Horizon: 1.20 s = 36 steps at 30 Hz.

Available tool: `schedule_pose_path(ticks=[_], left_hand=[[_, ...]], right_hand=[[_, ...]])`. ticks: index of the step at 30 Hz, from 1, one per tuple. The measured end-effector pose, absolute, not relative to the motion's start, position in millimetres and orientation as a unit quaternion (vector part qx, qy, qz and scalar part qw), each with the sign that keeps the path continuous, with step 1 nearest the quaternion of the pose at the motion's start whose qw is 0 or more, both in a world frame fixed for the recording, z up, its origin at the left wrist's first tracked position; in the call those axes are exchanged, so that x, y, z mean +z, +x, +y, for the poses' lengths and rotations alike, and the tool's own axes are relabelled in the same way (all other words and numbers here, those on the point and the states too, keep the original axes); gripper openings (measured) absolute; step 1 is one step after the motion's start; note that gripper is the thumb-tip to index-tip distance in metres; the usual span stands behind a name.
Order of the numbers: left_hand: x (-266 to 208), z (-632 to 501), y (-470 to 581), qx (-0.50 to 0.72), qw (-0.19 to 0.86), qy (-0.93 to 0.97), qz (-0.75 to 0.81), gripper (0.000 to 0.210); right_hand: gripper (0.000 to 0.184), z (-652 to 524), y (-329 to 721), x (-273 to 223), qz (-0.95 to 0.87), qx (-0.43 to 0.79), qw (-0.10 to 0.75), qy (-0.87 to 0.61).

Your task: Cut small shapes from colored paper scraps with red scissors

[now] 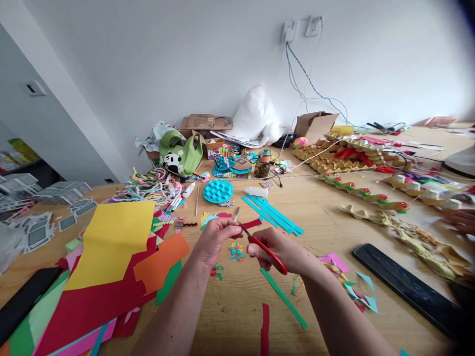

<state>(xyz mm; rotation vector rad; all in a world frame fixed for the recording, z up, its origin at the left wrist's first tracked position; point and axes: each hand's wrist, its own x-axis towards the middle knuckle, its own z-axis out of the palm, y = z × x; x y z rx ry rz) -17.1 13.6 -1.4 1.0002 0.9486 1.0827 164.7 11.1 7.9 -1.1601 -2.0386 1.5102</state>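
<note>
The right hand (274, 244) grips the red scissors (267, 252), with the blades close to the left fingertips. The left hand (218, 238) pinches a red strip (253, 223) above the table (230, 316), beyond some small paper bits (236, 252).

Red-handled scissors (268, 250), green panda-print bag (190, 157)

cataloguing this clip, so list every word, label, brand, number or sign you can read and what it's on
No text can be read.
Cardboard: yellow label, too small to read.
Marker pens: any print too small to read.
Scissors: no readable marking.
</note>
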Motion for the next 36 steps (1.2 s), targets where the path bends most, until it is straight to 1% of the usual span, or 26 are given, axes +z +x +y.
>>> schedule_pose_path(ticks=[6,19,31,36], left_hand=[[-3.9,13.8,-14.0,0.488,0.633,0.430,0.420,0.010],[-4.5,13.8,-14.2,0.487,0.629,0.437,0.419,0.008],[-6.4,15.0,-13.4,0.488,0.647,0.427,0.402,0.007],[-5.7,14.3,-13.1,0.481,0.656,0.426,0.396,0.007]], right_hand=[[0.049,11.4,162.7,9.9,-0.717,0.522,0.173,-0.429],[0.054,12.1,164.4,8.2,-0.725,0.530,0.187,-0.397],[0.059,13.5,163.2,5.7,-0.717,0.543,0.193,-0.393],[0.058,12.4,163.4,5.8,-0.721,0.539,0.204,-0.385]])
